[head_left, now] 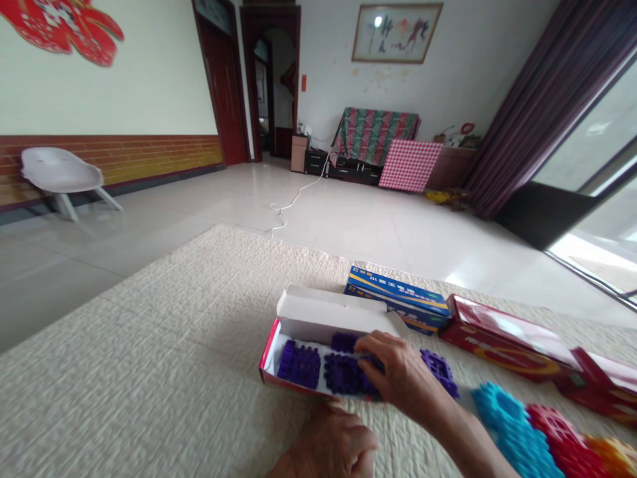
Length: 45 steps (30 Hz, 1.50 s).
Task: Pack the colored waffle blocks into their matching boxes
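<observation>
An open box [270,348] with a white inside and red edge lies on the cream textured cover, its lid folded back. Purple toothed plastic pieces [299,364] lie inside it. My right hand [393,368] reaches into the box's right part, fingers curled over purple pieces; what its fingertips grip is hidden. My left hand [331,441] rests curled at the near side of the box, and I cannot make out anything in it. Another purple piece [439,373] lies on the cover just right of the box.
A blue box [398,295] stands behind the open box, with red boxes [512,335] to its right. Cyan pieces [515,428], red pieces [565,441] and orange pieces [611,455] lie at lower right. A white chair [62,171] stands far left.
</observation>
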Each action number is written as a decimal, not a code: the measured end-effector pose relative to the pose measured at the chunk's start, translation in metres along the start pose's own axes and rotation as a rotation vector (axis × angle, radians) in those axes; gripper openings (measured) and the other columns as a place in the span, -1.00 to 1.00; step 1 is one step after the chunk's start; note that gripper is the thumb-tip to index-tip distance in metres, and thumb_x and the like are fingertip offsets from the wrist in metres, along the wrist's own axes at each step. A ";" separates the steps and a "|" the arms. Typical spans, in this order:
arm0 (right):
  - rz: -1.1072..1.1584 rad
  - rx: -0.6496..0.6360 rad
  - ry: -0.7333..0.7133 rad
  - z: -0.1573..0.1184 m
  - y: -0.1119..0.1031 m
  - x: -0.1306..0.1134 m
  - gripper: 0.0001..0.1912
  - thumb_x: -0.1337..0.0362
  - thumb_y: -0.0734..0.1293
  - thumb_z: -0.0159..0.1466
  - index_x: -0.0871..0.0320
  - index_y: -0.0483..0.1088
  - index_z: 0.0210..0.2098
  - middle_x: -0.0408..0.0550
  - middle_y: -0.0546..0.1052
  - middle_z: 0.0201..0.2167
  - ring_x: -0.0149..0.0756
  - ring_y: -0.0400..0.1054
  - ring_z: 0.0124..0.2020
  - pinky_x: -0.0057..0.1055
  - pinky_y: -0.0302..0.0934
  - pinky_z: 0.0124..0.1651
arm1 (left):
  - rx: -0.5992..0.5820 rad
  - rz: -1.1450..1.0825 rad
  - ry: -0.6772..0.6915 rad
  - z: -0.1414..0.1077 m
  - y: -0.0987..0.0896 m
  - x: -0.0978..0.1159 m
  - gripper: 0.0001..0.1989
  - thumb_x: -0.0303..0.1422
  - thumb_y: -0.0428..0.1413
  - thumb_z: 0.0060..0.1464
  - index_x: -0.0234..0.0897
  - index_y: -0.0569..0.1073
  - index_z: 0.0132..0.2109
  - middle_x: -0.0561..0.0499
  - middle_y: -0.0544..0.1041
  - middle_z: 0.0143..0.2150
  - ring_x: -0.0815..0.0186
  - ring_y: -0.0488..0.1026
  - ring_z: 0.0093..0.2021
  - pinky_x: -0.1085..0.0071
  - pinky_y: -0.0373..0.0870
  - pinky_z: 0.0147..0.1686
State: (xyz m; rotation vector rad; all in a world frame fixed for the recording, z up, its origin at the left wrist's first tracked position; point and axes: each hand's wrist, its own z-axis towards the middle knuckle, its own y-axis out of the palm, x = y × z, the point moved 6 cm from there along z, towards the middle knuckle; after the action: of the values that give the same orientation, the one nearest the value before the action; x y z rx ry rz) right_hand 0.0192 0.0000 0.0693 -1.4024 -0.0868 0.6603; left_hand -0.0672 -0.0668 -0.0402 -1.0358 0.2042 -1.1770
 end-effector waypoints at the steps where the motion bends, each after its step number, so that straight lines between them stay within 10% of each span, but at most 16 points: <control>1: -0.064 -0.017 0.025 0.004 0.001 0.000 -0.84 0.38 0.23 0.24 0.10 0.43 -0.25 -0.12 0.49 -0.37 -0.31 0.39 -0.30 -0.39 0.17 -0.25 | -0.001 0.004 0.001 0.000 0.000 0.000 -0.88 -0.48 0.04 -0.17 -0.23 0.24 -0.55 0.14 0.35 -0.67 0.42 0.30 -0.61 0.42 0.22 -0.41; 11: -0.297 -0.079 0.076 0.020 0.009 -0.008 -0.82 0.37 0.21 0.30 0.09 0.42 -0.19 -0.11 0.48 -0.39 -0.25 0.39 -0.31 -0.35 0.09 -0.24 | 0.001 0.052 0.023 0.002 0.000 0.000 -0.82 -0.47 0.08 -0.17 -0.24 0.23 -0.60 0.16 0.33 -0.70 0.43 0.27 -0.65 0.42 0.18 -0.43; 30: -0.027 -0.012 -0.119 0.005 -0.008 -0.018 -0.83 0.34 0.19 0.35 0.13 0.31 -0.38 -0.14 0.39 -0.41 -0.38 0.24 -0.37 -0.41 0.04 -0.29 | -0.088 -0.003 -0.038 0.004 -0.004 0.000 -0.82 -0.46 0.09 -0.13 -0.25 0.23 -0.56 0.15 0.38 -0.63 0.43 0.32 -0.57 0.44 0.19 -0.37; 45: 0.054 -0.223 -0.198 -0.003 0.000 -0.022 -0.90 0.37 0.25 0.30 0.12 0.32 -0.37 -0.15 0.39 -0.33 -0.38 0.25 -0.29 -0.42 0.10 -0.24 | -0.089 -0.018 -0.060 0.004 -0.005 0.000 -0.84 -0.50 0.09 -0.17 -0.26 0.24 -0.56 0.13 0.38 -0.64 0.44 0.30 -0.59 0.45 0.16 -0.43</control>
State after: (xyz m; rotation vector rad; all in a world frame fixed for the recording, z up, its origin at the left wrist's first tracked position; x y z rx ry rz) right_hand 0.0025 -0.0127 0.0763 -1.5542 -0.2871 0.8536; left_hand -0.0679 -0.0648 -0.0339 -1.1511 0.2023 -1.1598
